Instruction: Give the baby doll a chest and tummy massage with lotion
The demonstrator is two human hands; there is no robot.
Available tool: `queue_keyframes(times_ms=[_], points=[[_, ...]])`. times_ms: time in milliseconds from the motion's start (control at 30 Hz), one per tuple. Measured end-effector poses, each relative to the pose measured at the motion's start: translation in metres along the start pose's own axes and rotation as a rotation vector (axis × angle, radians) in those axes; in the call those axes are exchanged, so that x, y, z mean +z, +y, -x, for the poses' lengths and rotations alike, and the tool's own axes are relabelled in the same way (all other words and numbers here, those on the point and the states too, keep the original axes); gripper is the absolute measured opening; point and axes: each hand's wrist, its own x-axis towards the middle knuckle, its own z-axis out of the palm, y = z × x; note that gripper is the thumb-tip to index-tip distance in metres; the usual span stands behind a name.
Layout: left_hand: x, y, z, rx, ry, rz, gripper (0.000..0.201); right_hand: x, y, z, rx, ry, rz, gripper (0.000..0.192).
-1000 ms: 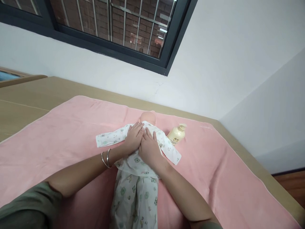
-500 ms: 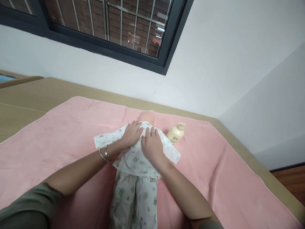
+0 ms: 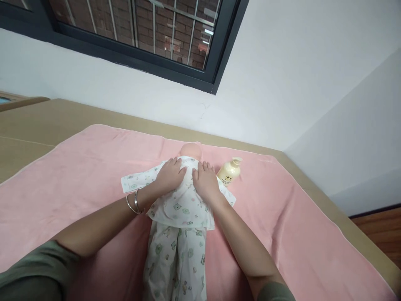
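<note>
Printed cotton top on doll [image 3: 183,200]: L hand [image 3: 169,175] and R hand [image 3: 205,182] now spread apart vs 1 s ago. Both open, palms flat on shoulders, smoothing fabric outward.

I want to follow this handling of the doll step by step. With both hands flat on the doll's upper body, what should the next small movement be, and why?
Probably slide both palms outward along the sleeves. The left hand and right hand lie flat near the shoulders of the doll, fingers toward its head, and the printed top between them looks flat, while its left sleeve lies spread on the pink towel.
</note>
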Motion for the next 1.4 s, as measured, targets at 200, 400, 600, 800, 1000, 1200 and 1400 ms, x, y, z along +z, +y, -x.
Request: queue_keyframes(times_ms=[200, 400, 600, 800, 1000, 1200, 1400], points=[[0.001, 0.008, 0.005, -0.020, 0.067, -0.051, 0.053, 0.003, -0.017, 0.013, -0.112, -0.002, -0.075, 0.057], [0.006, 0.021, 0.031, 0.069, 0.108, -0.065, 0.055, -0.007, 0.004, -0.011, 0.004, -0.033, -0.124, 0.057], [-0.013, -0.002, 0.000, 0.125, -0.044, 0.026, 0.043, 0.003, -0.033, 0.024, -0.048, 0.048, 0.137, 0.056], [-0.007, -0.008, -0.005, 0.064, -0.020, -0.050, 0.048, -0.004, -0.025, 0.014, -0.080, 0.021, 0.098, 0.055], [0.004, -0.004, 0.005, 0.060, 0.063, -0.139, 0.050, -0.005, -0.009, 0.000, -0.050, -0.015, 0.042, 0.064], [0.002, 0.003, 0.015, 0.104, 0.084, -0.173, 0.053, -0.004, -0.005, -0.003, -0.062, -0.024, 0.006, 0.064], [-0.002, 0.006, 0.025, 0.281, 0.093, -0.161, 0.045, -0.005, -0.005, -0.004, -0.040, -0.032, -0.005, 0.063]])
